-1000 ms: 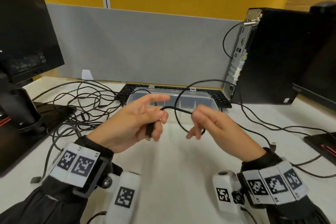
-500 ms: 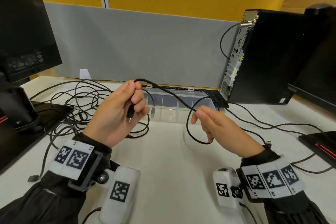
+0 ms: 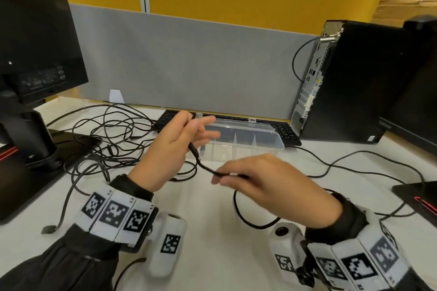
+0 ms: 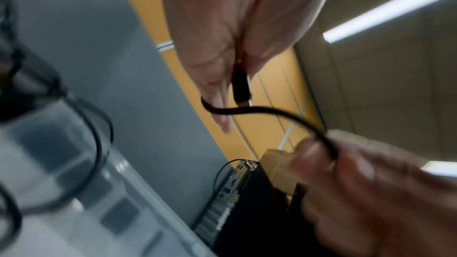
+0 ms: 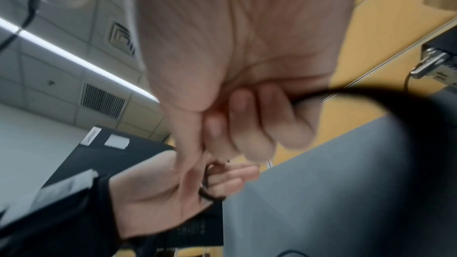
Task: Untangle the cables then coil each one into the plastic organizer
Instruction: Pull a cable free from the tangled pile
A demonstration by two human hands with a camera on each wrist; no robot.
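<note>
While left hand (image 3: 170, 149) pinches cable (image 3: 205, 168) plug, right hand (image 3: 267, 182) grips cable.

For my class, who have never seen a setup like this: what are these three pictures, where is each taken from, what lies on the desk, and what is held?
No machine here: a person wears three cameras. The head view looks down at both hands; each wrist view looks along one palm. The left hand pinches the plug end of a black cable; the right hand grips the same cable further along. On the white desk lie a cable tangle, a clear plastic organizer, a keyboard, and a computer tower.
</note>
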